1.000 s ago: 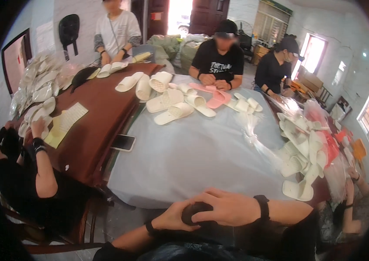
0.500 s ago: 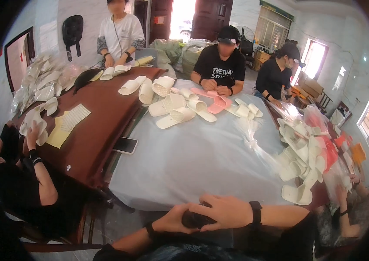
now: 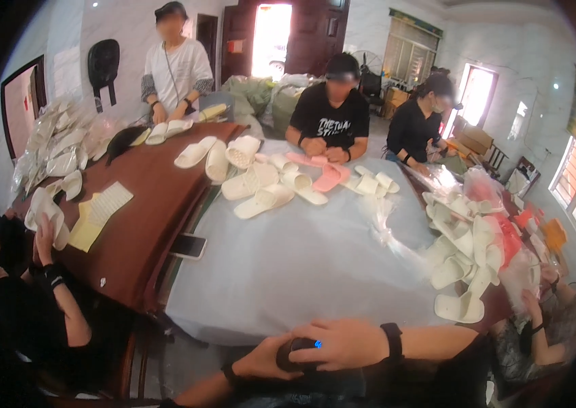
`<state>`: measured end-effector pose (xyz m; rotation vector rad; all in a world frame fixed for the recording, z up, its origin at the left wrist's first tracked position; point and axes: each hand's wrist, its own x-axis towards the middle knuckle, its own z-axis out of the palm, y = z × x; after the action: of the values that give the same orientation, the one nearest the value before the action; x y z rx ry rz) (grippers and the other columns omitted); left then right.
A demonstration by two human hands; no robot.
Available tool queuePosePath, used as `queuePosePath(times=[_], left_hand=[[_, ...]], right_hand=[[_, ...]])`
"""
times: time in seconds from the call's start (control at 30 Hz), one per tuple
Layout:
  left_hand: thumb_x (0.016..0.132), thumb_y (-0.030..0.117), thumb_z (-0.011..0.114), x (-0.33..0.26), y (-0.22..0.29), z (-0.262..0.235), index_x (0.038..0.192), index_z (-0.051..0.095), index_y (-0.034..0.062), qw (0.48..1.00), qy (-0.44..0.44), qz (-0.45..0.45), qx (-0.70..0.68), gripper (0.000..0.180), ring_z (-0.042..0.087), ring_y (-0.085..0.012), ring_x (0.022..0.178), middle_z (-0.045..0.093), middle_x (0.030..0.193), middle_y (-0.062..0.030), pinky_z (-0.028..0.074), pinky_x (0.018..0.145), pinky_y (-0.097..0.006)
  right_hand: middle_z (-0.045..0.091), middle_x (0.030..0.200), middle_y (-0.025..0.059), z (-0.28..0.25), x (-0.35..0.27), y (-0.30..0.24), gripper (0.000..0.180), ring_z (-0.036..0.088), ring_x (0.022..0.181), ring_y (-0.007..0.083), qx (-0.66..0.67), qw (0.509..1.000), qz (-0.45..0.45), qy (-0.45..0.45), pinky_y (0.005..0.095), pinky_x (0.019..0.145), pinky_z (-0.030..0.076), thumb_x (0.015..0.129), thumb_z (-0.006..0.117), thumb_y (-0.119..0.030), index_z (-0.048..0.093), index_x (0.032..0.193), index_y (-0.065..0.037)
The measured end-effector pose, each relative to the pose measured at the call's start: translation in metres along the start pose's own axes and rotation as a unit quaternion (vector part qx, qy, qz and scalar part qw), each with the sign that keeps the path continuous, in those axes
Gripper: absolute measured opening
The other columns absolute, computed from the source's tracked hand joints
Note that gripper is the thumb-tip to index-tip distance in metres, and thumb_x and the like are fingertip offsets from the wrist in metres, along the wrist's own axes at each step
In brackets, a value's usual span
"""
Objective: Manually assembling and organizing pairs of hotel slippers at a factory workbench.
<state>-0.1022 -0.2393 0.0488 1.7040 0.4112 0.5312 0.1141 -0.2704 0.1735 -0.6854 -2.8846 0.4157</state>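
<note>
Pale grey sheet-covered tbl [image 3: 281, 279]: right in front of me, lightly creased.
Far end: cluster of cream wide-strap open-toe slippers [image 3: 252, 183], w/ pink wide-strap slipper [image 3: 332, 177] next to it.
R edge: heap of cream slippers [image 3: 461, 251]; crumpled clear plastic bag [image 3: 383, 234] just L.
L edge: white-rimmed dark-screen phone [image 3: 190, 247], flat.
Brown-covered tbl [image 3: 148, 217]: my L; yellow paper sheets [image 3: 87, 231], tiny white scrap [image 3: 103, 281], pile of clear-bagged cream slippers [image 3: 63, 139].

Dark object [image 3: 285, 356] held at grey worktop's [image 3: 288, 279] near edge

Left hand [image 3: 264, 358] and right hand [image 3: 352, 343] both wrapped round it. White slippers [image 3: 254, 182] bunched far edge, left part. Pink slippers [image 3: 330, 178] far edge, middle. Phone [image 3: 189, 247] on left edge. Slipper pile [image 3: 461, 234] along right edge, down to near right corner.
</note>
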Motion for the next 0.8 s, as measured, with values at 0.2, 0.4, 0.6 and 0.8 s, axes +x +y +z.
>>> queuePosePath(times=[0.2,0.4,0.6,0.8], left_hand=[[0.068,0.016,0.086,-0.002,-0.001,0.002,0.130,0.047,0.0021,0.999,0.003,-0.007,-0.049,0.074,0.060,-0.0165,0.102,0.063,0.111,-0.0089,0.050,0.090,-0.033],[0.066,0.018,0.085,0.004,-0.009,-0.004,0.120,0.056,0.0021,0.999,-0.003,0.048,-0.008,0.063,0.061,-0.0191,0.103,0.064,0.110,-0.0106,0.049,0.090,-0.035],[0.065,0.017,0.084,-0.001,0.001,-0.005,0.117,0.056,-0.0001,0.999,-0.019,0.019,-0.021,0.062,0.061,-0.0197,0.103,0.063,0.109,-0.0107,0.049,0.090,-0.035],[0.062,0.016,0.085,0.005,0.007,-0.007,0.123,0.053,-0.0006,0.998,-0.037,0.047,-0.007,0.070,0.061,-0.0173,0.100,0.063,0.108,-0.0103,0.050,0.087,-0.035]], right_hand=[[0.042,0.126,0.0128,0.006,-0.001,0.005,0.052,0.050,0.105,0.0318,0.029,0.999,-0.037,0.000,0.0405,0.086,0.048,0.071,0.072,-0.010,0.049,0.118,-0.017],[0.041,0.129,0.0131,-0.002,-0.001,0.003,0.038,0.048,0.106,0.0330,0.014,0.998,-0.059,-0.001,0.0426,0.088,0.045,0.079,0.061,-0.009,0.050,0.115,-0.019],[0.041,0.129,0.0118,-0.008,0.002,0.001,0.032,0.047,0.112,0.0337,0.019,0.997,-0.075,0.001,0.0430,0.089,0.045,0.082,0.057,-0.010,0.052,0.112,-0.020],[0.042,0.132,0.0108,-0.015,0.000,0.000,0.036,0.046,0.118,0.0362,0.000,0.995,-0.100,-0.013,0.0423,0.090,0.045,0.082,0.059,-0.012,0.054,0.116,-0.021]])
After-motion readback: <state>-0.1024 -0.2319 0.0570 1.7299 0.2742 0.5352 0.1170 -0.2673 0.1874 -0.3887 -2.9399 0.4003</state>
